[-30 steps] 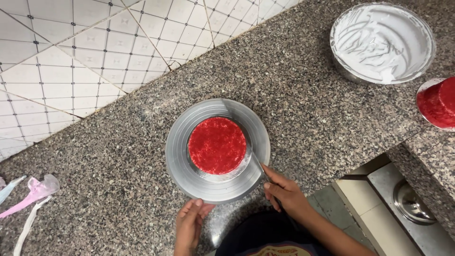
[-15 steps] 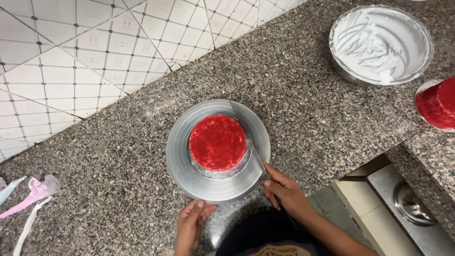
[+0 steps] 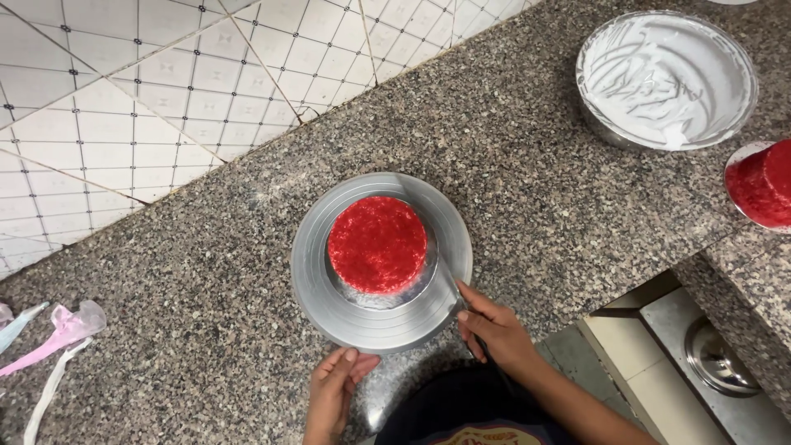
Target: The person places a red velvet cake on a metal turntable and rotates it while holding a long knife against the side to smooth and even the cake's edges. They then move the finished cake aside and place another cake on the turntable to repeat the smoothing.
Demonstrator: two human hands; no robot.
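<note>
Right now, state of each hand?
Left hand: open, fingertips on the near rim of the silver turntable, holding nothing.
Right hand: closed on the handle of a thin metal spatula, blade beside the red cake layer.

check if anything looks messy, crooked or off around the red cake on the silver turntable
Nothing stands out. The round red cake layer sits roughly centred on the silver metal turntable, the steel bowl of white cream is upright, and no spills show on the speckled granite counter.
</note>
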